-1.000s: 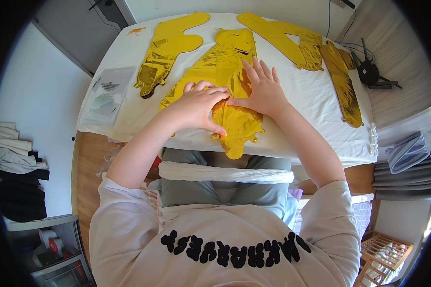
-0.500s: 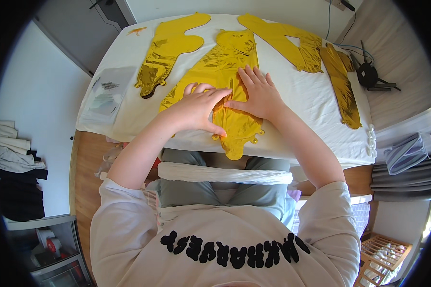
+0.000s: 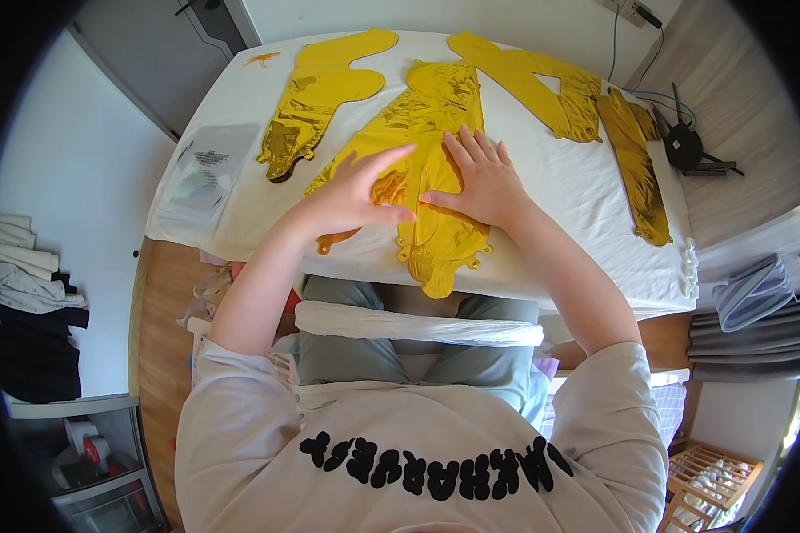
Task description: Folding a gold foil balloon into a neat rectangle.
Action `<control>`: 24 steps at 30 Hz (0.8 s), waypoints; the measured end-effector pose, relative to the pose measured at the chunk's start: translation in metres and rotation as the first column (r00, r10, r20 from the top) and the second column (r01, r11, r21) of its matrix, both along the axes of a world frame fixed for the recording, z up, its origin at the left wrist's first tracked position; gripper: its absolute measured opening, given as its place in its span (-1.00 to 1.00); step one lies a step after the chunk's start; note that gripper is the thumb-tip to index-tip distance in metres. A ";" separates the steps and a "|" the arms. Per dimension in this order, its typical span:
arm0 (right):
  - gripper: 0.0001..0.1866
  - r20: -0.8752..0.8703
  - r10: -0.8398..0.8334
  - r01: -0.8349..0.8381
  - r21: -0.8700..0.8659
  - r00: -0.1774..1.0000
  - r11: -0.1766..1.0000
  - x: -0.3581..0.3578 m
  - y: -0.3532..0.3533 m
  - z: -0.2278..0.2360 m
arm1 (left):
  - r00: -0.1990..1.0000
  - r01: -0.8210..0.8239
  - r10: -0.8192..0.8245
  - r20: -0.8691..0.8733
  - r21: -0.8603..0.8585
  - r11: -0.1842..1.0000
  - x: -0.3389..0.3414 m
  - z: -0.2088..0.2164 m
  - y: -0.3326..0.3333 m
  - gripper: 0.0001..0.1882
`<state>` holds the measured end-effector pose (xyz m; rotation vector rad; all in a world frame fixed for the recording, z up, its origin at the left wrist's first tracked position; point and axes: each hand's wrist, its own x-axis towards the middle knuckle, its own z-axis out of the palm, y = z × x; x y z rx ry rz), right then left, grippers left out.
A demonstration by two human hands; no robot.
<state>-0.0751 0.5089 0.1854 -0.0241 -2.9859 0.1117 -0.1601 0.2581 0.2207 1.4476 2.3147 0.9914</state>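
A flat gold foil balloon [image 3: 444, 98], creased and uninflated, lies in the middle of the white-covered table with its tabbed end toward me. My right hand [image 3: 483, 180] rests flat on its right part, fingers stretched away from me and thumb pointing left. Over the balloon's left part, my left hand [image 3: 347, 197] is open, thumb and forefinger wide apart, with nothing between them. Whether its palm touches the foil cannot be seen. By the left wrist a gold tab [image 3: 336, 240] sticks out near the table's front edge.
More flat gold foil balloons lie around: one at far left [image 3: 336, 84], one with a triangular hole [image 3: 524, 75], and a narrow one [image 3: 633, 169] at right. A clear plastic packet [image 3: 203, 178] is on the left. A black router [image 3: 683, 144] with cables stands at the right edge.
My left hand has shifted slightly left, and its thumb and forefinger have spread, uncovering more foil. My right hand stays on the balloon.
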 end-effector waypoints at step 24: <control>0.24 0.014 -0.018 0.018 -0.011 1.000 1.000 0.001 0.000 0.002 | 0.675 -0.679 0.730 0.106 0.475 0.559 0.064 -0.015 -0.035 -0.40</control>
